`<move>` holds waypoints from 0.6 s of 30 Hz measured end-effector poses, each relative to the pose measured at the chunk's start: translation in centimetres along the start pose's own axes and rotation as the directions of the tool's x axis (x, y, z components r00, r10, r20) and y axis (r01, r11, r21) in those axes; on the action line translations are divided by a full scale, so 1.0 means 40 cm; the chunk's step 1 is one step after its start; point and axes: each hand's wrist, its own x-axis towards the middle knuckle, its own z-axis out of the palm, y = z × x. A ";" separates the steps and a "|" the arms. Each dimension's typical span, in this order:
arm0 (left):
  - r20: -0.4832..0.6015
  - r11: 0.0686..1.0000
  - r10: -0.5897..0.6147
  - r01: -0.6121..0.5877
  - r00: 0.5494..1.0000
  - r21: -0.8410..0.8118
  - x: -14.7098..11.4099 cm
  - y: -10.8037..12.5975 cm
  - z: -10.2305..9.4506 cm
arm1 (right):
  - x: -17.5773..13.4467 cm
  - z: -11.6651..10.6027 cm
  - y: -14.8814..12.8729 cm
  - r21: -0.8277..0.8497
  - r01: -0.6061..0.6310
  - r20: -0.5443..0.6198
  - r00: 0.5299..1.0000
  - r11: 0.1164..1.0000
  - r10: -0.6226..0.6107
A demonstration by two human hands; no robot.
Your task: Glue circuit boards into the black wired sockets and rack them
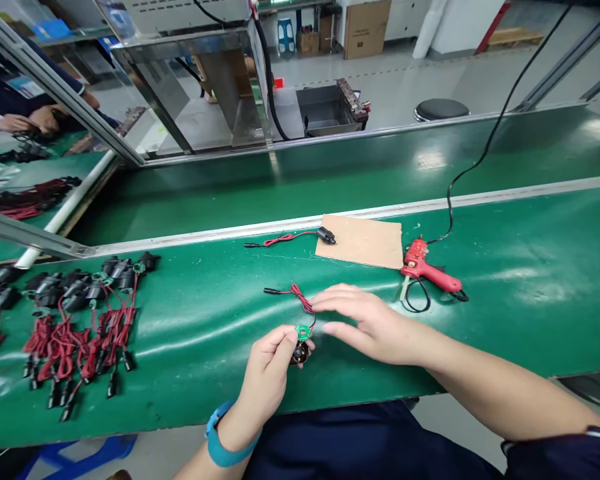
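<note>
My left hand (pixel 275 360), with a blue band at the wrist, pinches a small black round part (pixel 299 353) topped by a green circuit board (pixel 303 332). From the board a twisted red and black wire (pixel 303 298) runs up to a black plug (pixel 273 291) on the bench. Close by on the right, my right hand (pixel 367 323) has its fingers stretched out and apart, the tips beside the wire; whether they touch it I cannot tell. Behind both hands, a finished-looking black part (pixel 326 235) with its own wire lies at the edge of a cardboard piece (pixel 367 241).
A red glue gun (pixel 430 267) lies on the green bench (pixel 505 293) at right, its black cord (pixel 487 143) rising to the upper right. Several wired black parts (pixel 80 293) lie in rows at left. A metal frame (pixel 60 87) stands there; another person's hands (pixel 35 121) work beyond it.
</note>
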 end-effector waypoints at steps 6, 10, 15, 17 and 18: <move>-0.032 0.999 -0.001 0.003 0.999 0.035 -0.036 -0.011 -0.020 | 0.044 0.092 0.009 0.316 -0.122 0.095 0.991 0.941 0.097; -0.024 0.997 -0.003 0.005 1.000 0.074 -0.044 -0.012 -0.015 | 0.032 0.119 0.019 0.438 -0.239 0.121 0.971 0.867 0.207; 0.014 0.998 -0.058 0.058 0.998 0.022 -0.043 -0.019 -0.017 | 0.018 0.103 0.043 0.325 -0.231 -0.062 0.962 0.917 0.265; 0.024 0.997 -0.077 0.077 0.997 -0.014 -0.043 -0.020 -0.020 | 0.016 0.084 0.049 0.287 -0.217 0.005 0.974 0.933 0.225; 0.027 0.996 -0.086 0.087 0.996 -0.026 -0.044 -0.020 -0.022 | 0.018 0.074 0.051 0.266 -0.192 0.070 0.981 0.945 0.180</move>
